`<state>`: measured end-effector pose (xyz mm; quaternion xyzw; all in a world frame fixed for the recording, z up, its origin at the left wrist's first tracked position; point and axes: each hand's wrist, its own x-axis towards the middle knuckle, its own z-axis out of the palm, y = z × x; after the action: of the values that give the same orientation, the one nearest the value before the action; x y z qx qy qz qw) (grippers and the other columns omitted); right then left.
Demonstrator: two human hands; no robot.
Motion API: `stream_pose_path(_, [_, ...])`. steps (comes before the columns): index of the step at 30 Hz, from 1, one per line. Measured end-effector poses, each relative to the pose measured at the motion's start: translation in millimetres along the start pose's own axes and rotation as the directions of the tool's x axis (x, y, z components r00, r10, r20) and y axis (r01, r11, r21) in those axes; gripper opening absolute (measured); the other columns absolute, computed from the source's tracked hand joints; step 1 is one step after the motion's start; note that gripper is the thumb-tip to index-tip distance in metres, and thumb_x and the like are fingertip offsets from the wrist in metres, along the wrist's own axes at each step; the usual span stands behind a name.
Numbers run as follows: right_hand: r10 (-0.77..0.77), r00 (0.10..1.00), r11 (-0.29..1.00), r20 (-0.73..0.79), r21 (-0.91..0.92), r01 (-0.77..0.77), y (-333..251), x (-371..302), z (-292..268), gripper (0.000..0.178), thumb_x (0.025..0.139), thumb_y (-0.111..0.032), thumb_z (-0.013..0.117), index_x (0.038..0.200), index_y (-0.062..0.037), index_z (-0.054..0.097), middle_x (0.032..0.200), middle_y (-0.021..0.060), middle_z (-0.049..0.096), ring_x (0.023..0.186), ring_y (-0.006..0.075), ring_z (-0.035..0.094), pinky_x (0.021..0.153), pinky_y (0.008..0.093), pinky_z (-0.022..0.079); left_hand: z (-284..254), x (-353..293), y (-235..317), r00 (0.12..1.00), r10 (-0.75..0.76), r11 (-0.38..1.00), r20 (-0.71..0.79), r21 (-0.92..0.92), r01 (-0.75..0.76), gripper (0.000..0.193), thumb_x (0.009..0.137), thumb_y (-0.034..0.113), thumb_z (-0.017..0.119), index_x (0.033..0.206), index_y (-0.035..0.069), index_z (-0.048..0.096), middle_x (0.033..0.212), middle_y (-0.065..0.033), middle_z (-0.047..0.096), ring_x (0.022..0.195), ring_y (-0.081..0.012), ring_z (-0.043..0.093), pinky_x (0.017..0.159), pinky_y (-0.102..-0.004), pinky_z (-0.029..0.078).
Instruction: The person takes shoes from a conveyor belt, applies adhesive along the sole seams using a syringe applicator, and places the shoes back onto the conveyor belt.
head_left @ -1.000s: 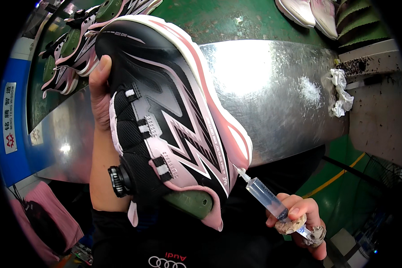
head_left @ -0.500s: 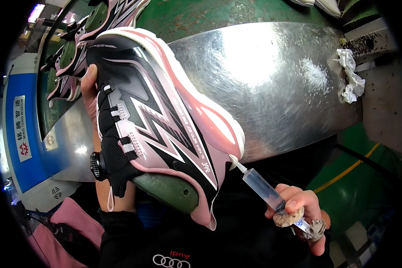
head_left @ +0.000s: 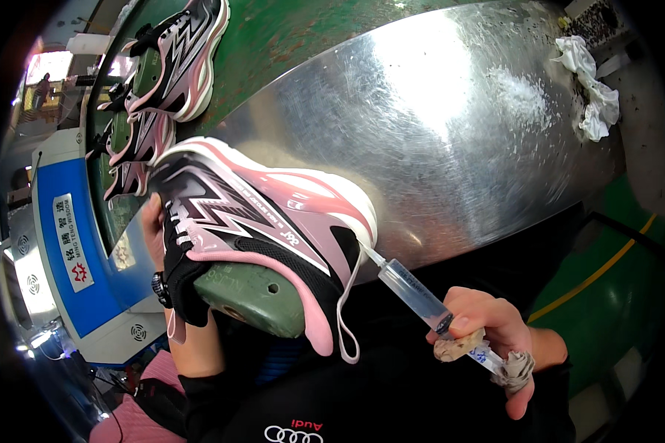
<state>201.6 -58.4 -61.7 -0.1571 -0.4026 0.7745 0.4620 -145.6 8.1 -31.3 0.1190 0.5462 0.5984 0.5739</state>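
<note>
A pink, black and white sneaker point(head_left: 273, 214) with a green shoe last point(head_left: 255, 299) inside is held up by my left hand point(head_left: 153, 225). That hand wraps the far side of the upper near the laces, its fingers largely hidden behind the shoe. My right hand point(head_left: 488, 332) grips a clear syringe point(head_left: 417, 295) around its plunger end, where wads of tape or cloth are wrapped. The syringe holds a pale clear liquid. Its thin tip meets the heel of the sneaker, at the seam between upper and white sole.
A shiny scratched metal plate point(head_left: 332, 133) lies behind the sneaker on the green surface point(head_left: 288, 37). More matching sneakers point(head_left: 188, 66) stand at the far left, above a blue and white machine panel point(head_left: 77, 244). Crumpled white tissue point(head_left: 595, 96) sits at the plate's right end.
The sneaker has turned and tilted, showing more of its opening and the green last. The syringe has shifted slightly left and up with my right hand, its tip still at the heel seam.
</note>
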Motion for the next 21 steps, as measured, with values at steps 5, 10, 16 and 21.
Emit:
stream_pose_path(5, [-0.031, 0.999, 0.999, 0.018, 0.025, 0.031, 5.9, 5.9, 2.3, 0.095, 0.060, -0.067, 0.073, 0.123, -0.0020, 0.046, 0.106, 0.0102, 0.055, 0.089, 0.0190, 0.054, 0.074, 0.0292, 0.040, -77.3, -9.3, 22.3, 0.999, -0.017, 0.982, 0.035, 0.191, 0.010, 0.039, 0.089, 0.030, 0.051, 0.118, 0.004, 0.052, 0.110, -0.0122, 0.060, 0.096, -0.0252, 0.061, 0.088, -0.0371, 0.049])
stream_pose_path(10, [-0.067, 0.997, 0.998, 0.036, 0.023, 0.067, 13.5, 11.7, 4.2, 0.095, 0.060, -0.064, 0.074, 0.124, -0.0010, 0.045, 0.103, 0.0102, 0.056, 0.087, 0.0196, 0.052, 0.074, 0.0298, 0.039, -91.7, -26.0, 20.2, 0.998, 0.049, 0.928, 0.034, 0.369, -0.058, 0.040, 0.091, 0.028, 0.049, 0.123, 0.004, 0.050, 0.120, -0.0113, 0.056, 0.105, -0.0261, 0.057, 0.097, -0.0380, 0.045])
stream_pose_path(16, [-0.126, 0.989, 0.987, 0.072, -0.093, 0.132, 21.0, 17.3, 7.9, 0.094, 0.061, -0.063, 0.074, 0.123, 0.0009, 0.044, 0.102, 0.0104, 0.058, 0.088, 0.0199, 0.053, 0.077, 0.0303, 0.037, -110.0, -52.9, 11.6, 0.999, 0.036, 0.933, 0.009, 0.357, -0.037, 0.041, 0.091, 0.024, 0.050, 0.126, 0.004, 0.048, 0.127, -0.0112, 0.053, 0.112, -0.0260, 0.054, 0.102, -0.0380, 0.042])
stream_pose_path(21, [-0.131, 0.986, 0.976, 0.102, -0.162, 0.146, 21.1, 15.9, 11.5, 0.094, 0.061, -0.063, 0.073, 0.123, 0.0016, 0.045, 0.103, 0.0104, 0.058, 0.089, 0.0199, 0.054, 0.076, 0.0301, 0.036, -129.1, -91.5, 6.8, 0.999, 0.026, 0.983, -0.040, 0.184, -0.018, 0.042, 0.089, 0.020, 0.053, 0.127, 0.003, 0.047, 0.129, -0.0118, 0.051, 0.114, -0.0252, 0.053, 0.102, -0.0371, 0.042])
